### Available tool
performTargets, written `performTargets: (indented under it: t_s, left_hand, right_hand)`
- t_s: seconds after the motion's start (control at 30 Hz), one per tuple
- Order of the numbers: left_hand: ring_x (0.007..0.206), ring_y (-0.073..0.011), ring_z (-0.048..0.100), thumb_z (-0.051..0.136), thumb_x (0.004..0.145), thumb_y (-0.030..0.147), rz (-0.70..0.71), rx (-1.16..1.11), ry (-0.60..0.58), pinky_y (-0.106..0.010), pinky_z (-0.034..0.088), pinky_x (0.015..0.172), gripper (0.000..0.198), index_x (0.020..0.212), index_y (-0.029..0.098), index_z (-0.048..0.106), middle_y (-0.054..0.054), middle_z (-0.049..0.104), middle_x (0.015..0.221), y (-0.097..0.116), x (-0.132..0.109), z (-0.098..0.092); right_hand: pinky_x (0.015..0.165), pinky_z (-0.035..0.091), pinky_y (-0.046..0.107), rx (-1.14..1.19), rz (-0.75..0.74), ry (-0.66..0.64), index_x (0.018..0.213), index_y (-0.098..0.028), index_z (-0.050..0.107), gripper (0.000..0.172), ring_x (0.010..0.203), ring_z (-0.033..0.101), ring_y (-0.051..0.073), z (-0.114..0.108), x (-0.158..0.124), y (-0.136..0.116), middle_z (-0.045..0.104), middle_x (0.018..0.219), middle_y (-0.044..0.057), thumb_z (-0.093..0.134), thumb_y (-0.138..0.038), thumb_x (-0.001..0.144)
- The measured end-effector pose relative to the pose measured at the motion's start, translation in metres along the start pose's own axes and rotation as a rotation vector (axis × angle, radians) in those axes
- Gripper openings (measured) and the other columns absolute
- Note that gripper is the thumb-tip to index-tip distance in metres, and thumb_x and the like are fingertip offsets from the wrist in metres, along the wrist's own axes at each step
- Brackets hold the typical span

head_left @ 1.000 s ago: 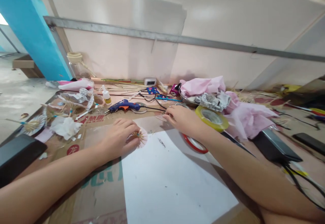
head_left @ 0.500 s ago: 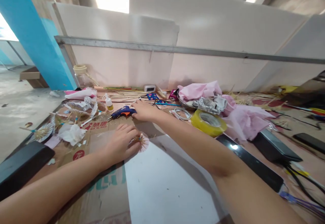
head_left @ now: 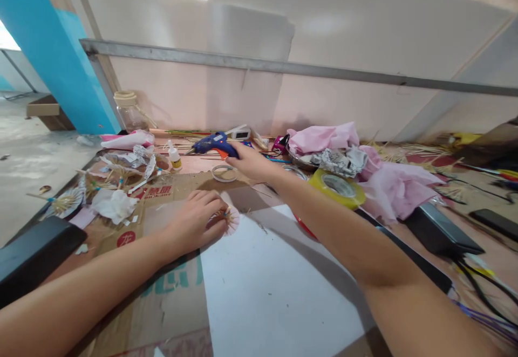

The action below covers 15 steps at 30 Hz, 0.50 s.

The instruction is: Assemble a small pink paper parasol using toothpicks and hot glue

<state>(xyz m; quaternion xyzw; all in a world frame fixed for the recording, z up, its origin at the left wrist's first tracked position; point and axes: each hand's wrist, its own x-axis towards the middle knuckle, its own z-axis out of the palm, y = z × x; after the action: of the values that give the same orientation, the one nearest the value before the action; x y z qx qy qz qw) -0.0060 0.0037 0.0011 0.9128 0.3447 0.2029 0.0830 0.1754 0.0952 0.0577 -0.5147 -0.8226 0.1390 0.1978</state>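
Note:
My right hand (head_left: 251,162) grips a blue hot glue gun (head_left: 212,143) with an orange trigger, lifted off the table, nozzle pointing left. My left hand (head_left: 196,222) is closed on a small pink paper umbrella (head_left: 231,218) with thin stick ribs, pressing it against the cardboard (head_left: 162,292) beside a white paper sheet (head_left: 267,287). A clear tape ring (head_left: 224,172) lies just below the glue gun.
A yellow tape roll (head_left: 336,187), pink tissue paper (head_left: 392,184), a small glue bottle (head_left: 174,155), a glass jar (head_left: 128,110), more paper umbrellas (head_left: 65,200) and a black box (head_left: 441,233) crowd the table. A black device (head_left: 28,252) lies at the left edge.
My right hand reached left from near the yellow tape, took hold of the glue gun and lifted it off the table. My left hand stayed on the umbrella.

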Motion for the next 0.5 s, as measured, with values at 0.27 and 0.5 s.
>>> performTargets:
  t_s: [0.27,0.5]
  left_hand:
    - [0.092,-0.0235,0.055,0.049,0.09,0.031,0.002,0.003,-0.023,-0.038,0.039,0.084,0.018,0.095,0.017,0.059,-0.008,0.063,0.099,-0.001,-0.001,-0.001]
    - [0.094,-0.0237,0.055,0.049,0.089,0.033,-0.018,0.0,-0.039,-0.038,0.039,0.086,0.02,0.094,0.017,0.058,-0.008,0.063,0.101,-0.001,0.0,0.0]
  right_hand:
    - [0.054,0.043,0.024,0.784,0.079,0.116,0.088,-0.019,0.055,0.037,0.057,0.051,0.01,-0.026,-0.053,0.032,0.054,0.07,-0.002,0.057,-0.055,0.082]
    - [0.05,0.047,0.029,1.165,0.194,0.04,0.081,-0.02,0.055,0.038,0.046,0.051,0.009,-0.022,-0.103,0.03,0.056,0.07,-0.003,0.08,-0.042,0.062]
